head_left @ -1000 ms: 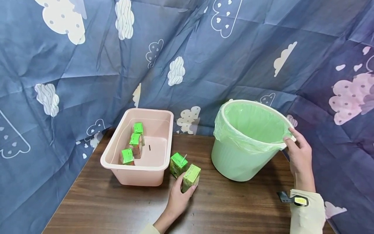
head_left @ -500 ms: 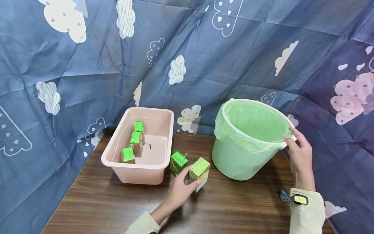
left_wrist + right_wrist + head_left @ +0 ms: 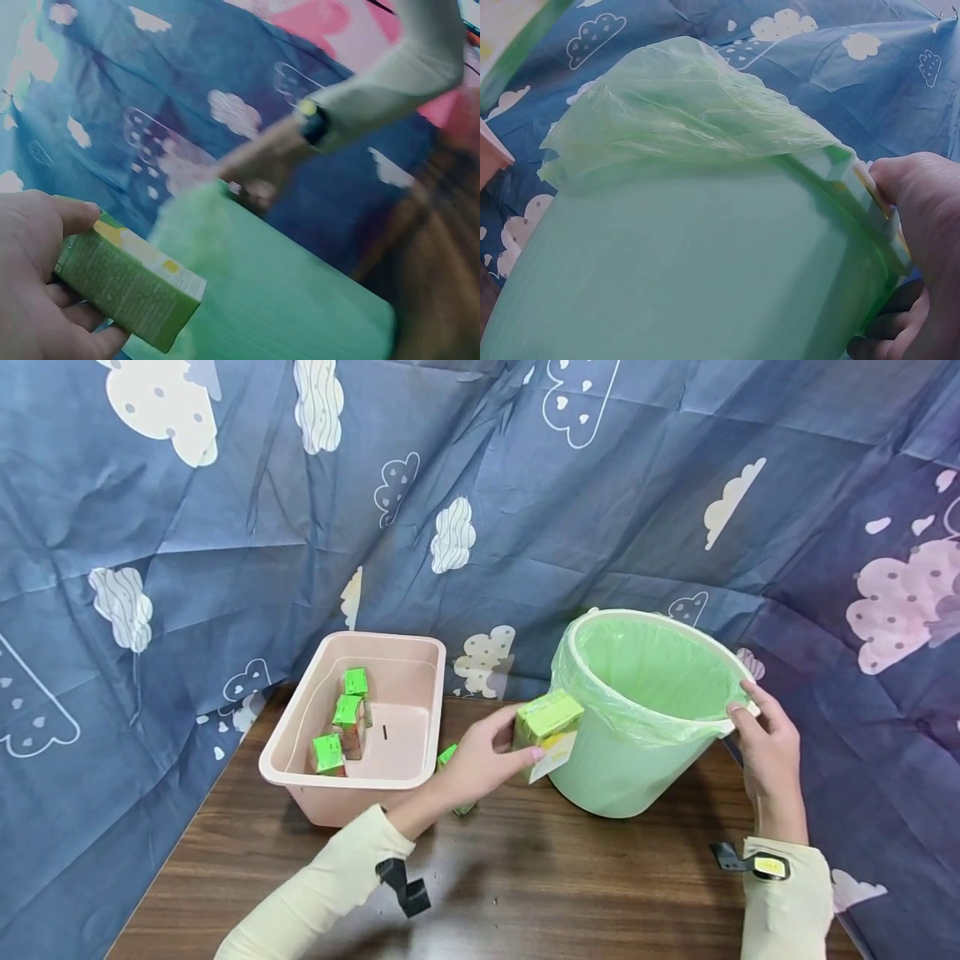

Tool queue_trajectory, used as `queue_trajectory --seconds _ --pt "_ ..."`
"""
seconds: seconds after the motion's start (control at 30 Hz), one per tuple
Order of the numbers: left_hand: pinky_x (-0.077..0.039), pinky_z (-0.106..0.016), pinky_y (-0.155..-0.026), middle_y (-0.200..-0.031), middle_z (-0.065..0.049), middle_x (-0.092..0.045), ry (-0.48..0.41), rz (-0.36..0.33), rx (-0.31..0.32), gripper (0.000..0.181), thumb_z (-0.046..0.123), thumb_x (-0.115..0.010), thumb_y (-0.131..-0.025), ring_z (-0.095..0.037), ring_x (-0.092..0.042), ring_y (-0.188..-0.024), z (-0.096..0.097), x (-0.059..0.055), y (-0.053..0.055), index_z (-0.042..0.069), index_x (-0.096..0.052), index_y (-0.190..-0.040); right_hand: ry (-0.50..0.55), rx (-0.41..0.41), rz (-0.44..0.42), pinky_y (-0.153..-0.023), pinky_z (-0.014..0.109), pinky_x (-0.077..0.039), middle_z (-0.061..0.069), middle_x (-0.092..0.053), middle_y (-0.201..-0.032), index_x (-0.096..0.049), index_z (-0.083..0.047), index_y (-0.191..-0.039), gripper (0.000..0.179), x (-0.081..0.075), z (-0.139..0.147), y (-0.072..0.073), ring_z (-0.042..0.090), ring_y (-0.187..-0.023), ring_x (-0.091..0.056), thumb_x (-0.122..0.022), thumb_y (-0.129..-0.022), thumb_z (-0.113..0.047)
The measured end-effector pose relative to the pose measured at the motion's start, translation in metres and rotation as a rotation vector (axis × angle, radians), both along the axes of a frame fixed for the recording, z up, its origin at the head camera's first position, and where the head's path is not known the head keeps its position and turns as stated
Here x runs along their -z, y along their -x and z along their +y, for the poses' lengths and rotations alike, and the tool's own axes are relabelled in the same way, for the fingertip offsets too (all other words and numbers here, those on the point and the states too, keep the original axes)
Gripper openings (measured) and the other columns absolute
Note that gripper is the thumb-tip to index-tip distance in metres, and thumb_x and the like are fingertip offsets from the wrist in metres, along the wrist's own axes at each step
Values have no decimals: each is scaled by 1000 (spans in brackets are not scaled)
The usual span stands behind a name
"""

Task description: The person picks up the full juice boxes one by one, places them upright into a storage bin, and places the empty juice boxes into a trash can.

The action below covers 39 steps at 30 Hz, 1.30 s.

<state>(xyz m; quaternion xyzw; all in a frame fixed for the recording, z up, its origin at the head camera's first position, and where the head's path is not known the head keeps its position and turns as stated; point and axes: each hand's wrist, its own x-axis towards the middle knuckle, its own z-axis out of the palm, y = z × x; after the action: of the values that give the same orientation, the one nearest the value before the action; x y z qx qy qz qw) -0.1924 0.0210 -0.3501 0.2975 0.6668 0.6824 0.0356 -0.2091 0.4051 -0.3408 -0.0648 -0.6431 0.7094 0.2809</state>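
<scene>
My left hand grips a green juice carton between thumb and fingers, above the table and just left of the bin. In the left wrist view the carton lies tilted, with a yellow and white panel showing. A light green trash bin with a thin green bag folded over its rim leans toward the right. My right hand holds the bin's rim at the right, thumb on top and fingers beneath. Another green carton stands on the table, mostly hidden behind my left hand.
A pink plastic tub stands on the left, holding three green-topped cartons and a small dark strip. A blue cloth with white clouds hangs behind the brown wooden table.
My left hand has lifted the juice carton off the table and carried it right and up toward the bin. My right hand stays on the rim.
</scene>
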Motion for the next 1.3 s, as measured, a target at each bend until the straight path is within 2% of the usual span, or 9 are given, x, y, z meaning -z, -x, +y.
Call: queue_trajectory --seconds 0.17,0.3,0.47,0.6,0.73,0.97,1.1,1.3 --pt "-53 -30 -95 -135 -21 -60 -45 15 60 54 4 -71 -93 -26 -62 -122 8 -40 13 -3 -51 -143 1 -35 15 -73 11 -51 0 -61 -118 -58 -3 -141 47 0 0 -1 3 -89 -61 -63 -95 1" --pt "-53 -29 -96 -135 -20 -61 -60 25 90 52 6 -70 -94 -22 -63 -120 19 -71 25 -3 -51 -142 -11 -28 12 -75 11 -51 -1 -60 -121 -59 -4 -142 47 -1 1 -2 2 -91 -61 -63 -95 0" --pt "-54 -27 -92 -128 -16 -64 -51 41 97 48 8 -70 -94 -15 -65 -110 40 -94 43 0 -54 -139 -1 -20 10 -75 11 -51 0 -60 -122 -58 -3 -142 48 0 3 -5 2 -92 -60 -64 -95 1" --pt "-55 -25 -87 -122 -9 -67 10 54 67 46 13 -73 -94 -9 -65 -107 59 -104 57 3 -58 -136 -26 -49 19 -74 11 -51 -1 -60 -121 -58 -4 -142 48 -1 7 -6 2 -92 -61 -66 -95 -2" --pt "-54 -23 -85 -123 -7 -65 73 54 46 46 17 -72 -94 -9 -64 -110 76 -113 74 5 -58 -137 -53 -83 26 -74 11 -51 -2 -60 -119 -59 -6 -142 46 -1 9 -5 2 -91 -61 -66 -96 -4" --pt "-52 -20 -83 -121 -8 -67 89 71 -12 44 17 -73 -95 -14 -65 -105 104 -129 100 4 -59 -135 -70 -81 38 -75 11 -51 -2 -61 -119 -57 -4 -143 47 -1 9 -5 2 -91 -61 -65 -97 -4" --pt "-52 -19 -81 -121 -8 -68 115 74 -29 43 19 -72 -95 -14 -65 -104 115 -130 109 5 -59 -134 -92 -67 22 -75 11 -51 -2 -60 -120 -57 -5 -143 47 0 10 -6 2 -92 -60 -66 -97 -6" --pt "-51 -19 -83 -127 -9 -66 105 77 -40 50 18 -73 -95 -15 -65 -108 124 -124 119 6 -55 -140 -154 -29 -12 -72 9 -48 -2 -57 -121 -58 -7 -143 47 2 10 -7 1 -88 -56 -67 -97 -9"
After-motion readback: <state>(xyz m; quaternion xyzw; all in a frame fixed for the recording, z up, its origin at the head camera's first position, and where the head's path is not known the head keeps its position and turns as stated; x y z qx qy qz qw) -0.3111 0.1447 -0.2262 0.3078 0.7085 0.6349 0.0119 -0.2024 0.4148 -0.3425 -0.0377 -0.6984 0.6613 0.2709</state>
